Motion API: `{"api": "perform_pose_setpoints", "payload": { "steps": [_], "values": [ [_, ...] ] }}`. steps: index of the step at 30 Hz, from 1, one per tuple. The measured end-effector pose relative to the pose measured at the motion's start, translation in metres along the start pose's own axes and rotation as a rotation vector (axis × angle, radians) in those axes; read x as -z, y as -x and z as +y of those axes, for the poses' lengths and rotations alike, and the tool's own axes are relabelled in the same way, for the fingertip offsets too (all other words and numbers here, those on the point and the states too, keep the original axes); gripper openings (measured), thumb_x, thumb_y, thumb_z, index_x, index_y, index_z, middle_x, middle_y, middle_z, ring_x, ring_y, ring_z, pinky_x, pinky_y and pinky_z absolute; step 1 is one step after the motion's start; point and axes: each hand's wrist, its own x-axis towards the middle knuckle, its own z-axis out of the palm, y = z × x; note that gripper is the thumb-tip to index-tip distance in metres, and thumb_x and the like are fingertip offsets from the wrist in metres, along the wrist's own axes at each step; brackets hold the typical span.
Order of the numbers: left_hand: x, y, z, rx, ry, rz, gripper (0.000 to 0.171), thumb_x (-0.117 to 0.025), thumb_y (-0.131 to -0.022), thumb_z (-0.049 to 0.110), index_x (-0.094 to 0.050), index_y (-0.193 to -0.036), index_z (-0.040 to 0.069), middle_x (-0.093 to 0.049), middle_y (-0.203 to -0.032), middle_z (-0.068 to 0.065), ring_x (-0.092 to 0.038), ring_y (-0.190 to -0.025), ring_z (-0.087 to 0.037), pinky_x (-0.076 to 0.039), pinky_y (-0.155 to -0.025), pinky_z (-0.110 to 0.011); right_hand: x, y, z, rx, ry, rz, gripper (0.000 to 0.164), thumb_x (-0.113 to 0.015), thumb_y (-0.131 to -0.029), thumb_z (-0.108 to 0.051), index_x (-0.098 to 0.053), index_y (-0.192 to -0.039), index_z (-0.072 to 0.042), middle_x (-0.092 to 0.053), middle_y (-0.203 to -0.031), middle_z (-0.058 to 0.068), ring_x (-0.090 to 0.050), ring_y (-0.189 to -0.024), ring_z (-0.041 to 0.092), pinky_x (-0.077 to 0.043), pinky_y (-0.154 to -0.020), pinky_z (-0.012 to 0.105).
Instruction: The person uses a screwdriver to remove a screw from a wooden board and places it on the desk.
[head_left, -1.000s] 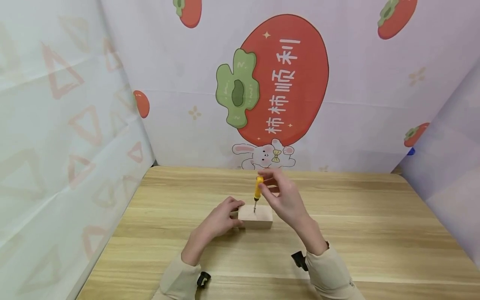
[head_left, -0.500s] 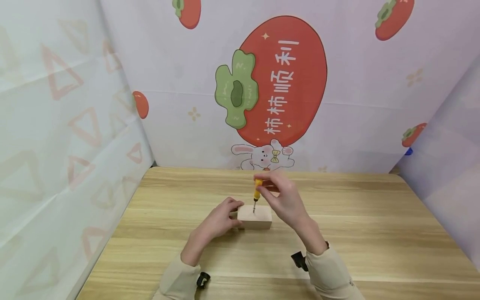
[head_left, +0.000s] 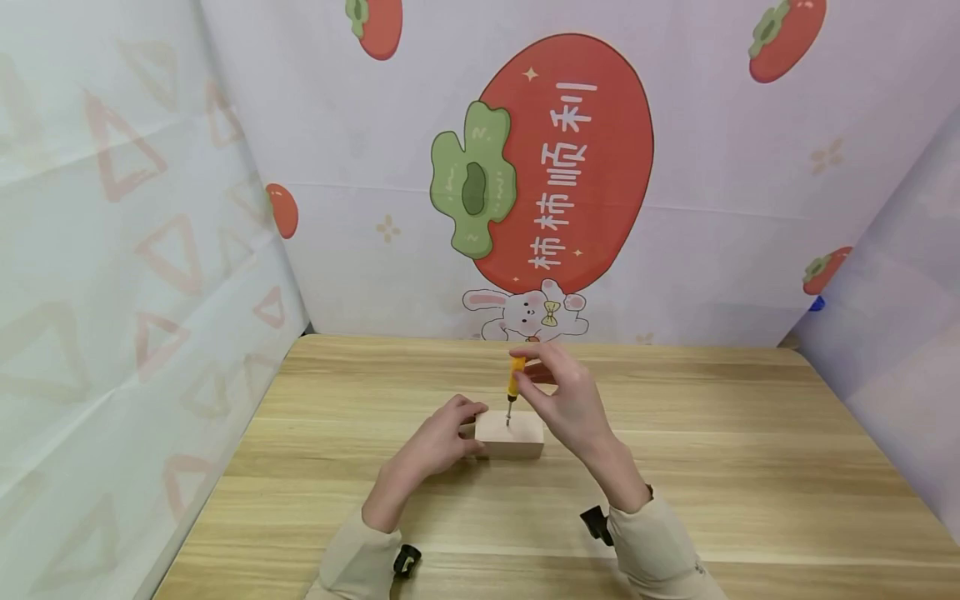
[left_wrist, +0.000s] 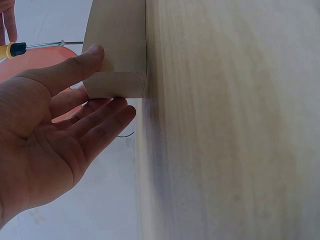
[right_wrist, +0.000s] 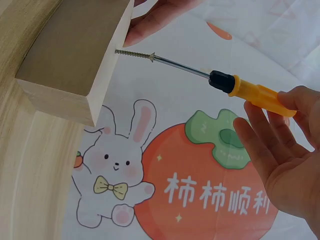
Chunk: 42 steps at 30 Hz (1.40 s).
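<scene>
A pale wooden block (head_left: 517, 427) lies on the table, and my left hand (head_left: 441, 435) grips its left end between thumb and fingers. Above the block my right hand (head_left: 572, 402) pinches the yellow handle of a screwdriver (head_left: 513, 383) near its top. The screwdriver stands nearly upright, tilted slightly. In the right wrist view its metal shaft meets the head of a screw (right_wrist: 135, 54), whose tip is in the block's top face; much of the thread shows outside the wood. The left wrist view shows the thumb on the block's (left_wrist: 117, 37) near side.
The wood-grain table (head_left: 712, 467) stretches out on both sides of the block. A printed cloth (head_left: 720, 167) with persimmons and a rabbit hangs behind its back edge. Another cloth (head_left: 112, 250) hangs at the left. Black straps (head_left: 407, 560) sit at both wrists.
The right hand's fingers have shifted slightly around the screwdriver handle. The block, the screw and the left hand look the same.
</scene>
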Motion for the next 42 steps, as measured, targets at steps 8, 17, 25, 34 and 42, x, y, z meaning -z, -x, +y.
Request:
{"api": "perform_pose_setpoints", "payload": {
  "steps": [8, 17, 25, 34, 42],
  "values": [
    [0.0, 0.0, 0.0, 0.001, 0.006, -0.002, 0.055, -0.077, -0.087, 0.018, -0.058, -0.136, 0.005, -0.057, -0.122, -0.008, -0.058, -0.119, -0.028, -0.049, -0.099, -0.046, -0.001, 0.003, 0.002, 0.011, 0.053, -0.017, 0.032, -0.076, -0.084, -0.001, -0.067, -0.115, -0.01, -0.063, -0.11, 0.007, -0.069, -0.086, 0.02, -0.061, -0.072, 0.034],
    [0.0, 0.001, 0.002, -0.015, -0.009, -0.001, 0.055, -0.078, -0.086, 0.019, -0.058, -0.136, 0.005, -0.057, -0.121, -0.008, -0.059, -0.117, -0.027, -0.05, -0.098, -0.045, -0.004, 0.004, -0.001, -0.029, 0.132, 0.042, 0.031, -0.077, -0.082, 0.0, -0.066, -0.108, -0.008, -0.061, -0.098, 0.004, -0.065, -0.079, 0.015, -0.06, -0.066, 0.031],
    [0.0, 0.0, 0.0, -0.011, -0.013, 0.004, 0.055, -0.077, -0.087, 0.018, -0.058, -0.137, 0.006, -0.057, -0.121, -0.007, -0.059, -0.115, -0.025, -0.05, -0.096, -0.043, -0.007, 0.002, -0.006, -0.006, 0.131, -0.05, 0.034, -0.07, -0.086, 0.001, -0.067, -0.118, -0.012, -0.064, -0.109, 0.002, -0.067, -0.088, 0.014, -0.06, -0.071, 0.03],
    [-0.001, -0.001, 0.0, 0.003, -0.014, -0.003, 0.057, -0.078, -0.087, 0.02, -0.057, -0.138, 0.007, -0.056, -0.124, -0.007, -0.058, -0.118, -0.026, -0.05, -0.098, -0.044, -0.009, 0.004, -0.006, -0.02, 0.189, 0.019, 0.043, -0.083, -0.08, -0.009, -0.066, -0.12, -0.01, -0.067, -0.1, 0.005, -0.071, -0.074, 0.015, -0.06, -0.065, 0.029],
    [0.0, 0.001, 0.001, 0.004, -0.006, -0.002, 0.058, -0.078, -0.086, 0.018, -0.057, -0.138, 0.006, -0.056, -0.123, -0.007, -0.059, -0.118, -0.026, -0.05, -0.097, -0.044, -0.008, 0.004, -0.007, -0.002, 0.189, -0.024, 0.037, -0.074, -0.085, -0.002, -0.063, -0.119, -0.01, -0.068, -0.111, 0.007, -0.074, -0.079, 0.019, -0.061, -0.068, 0.033]
  ]
}}
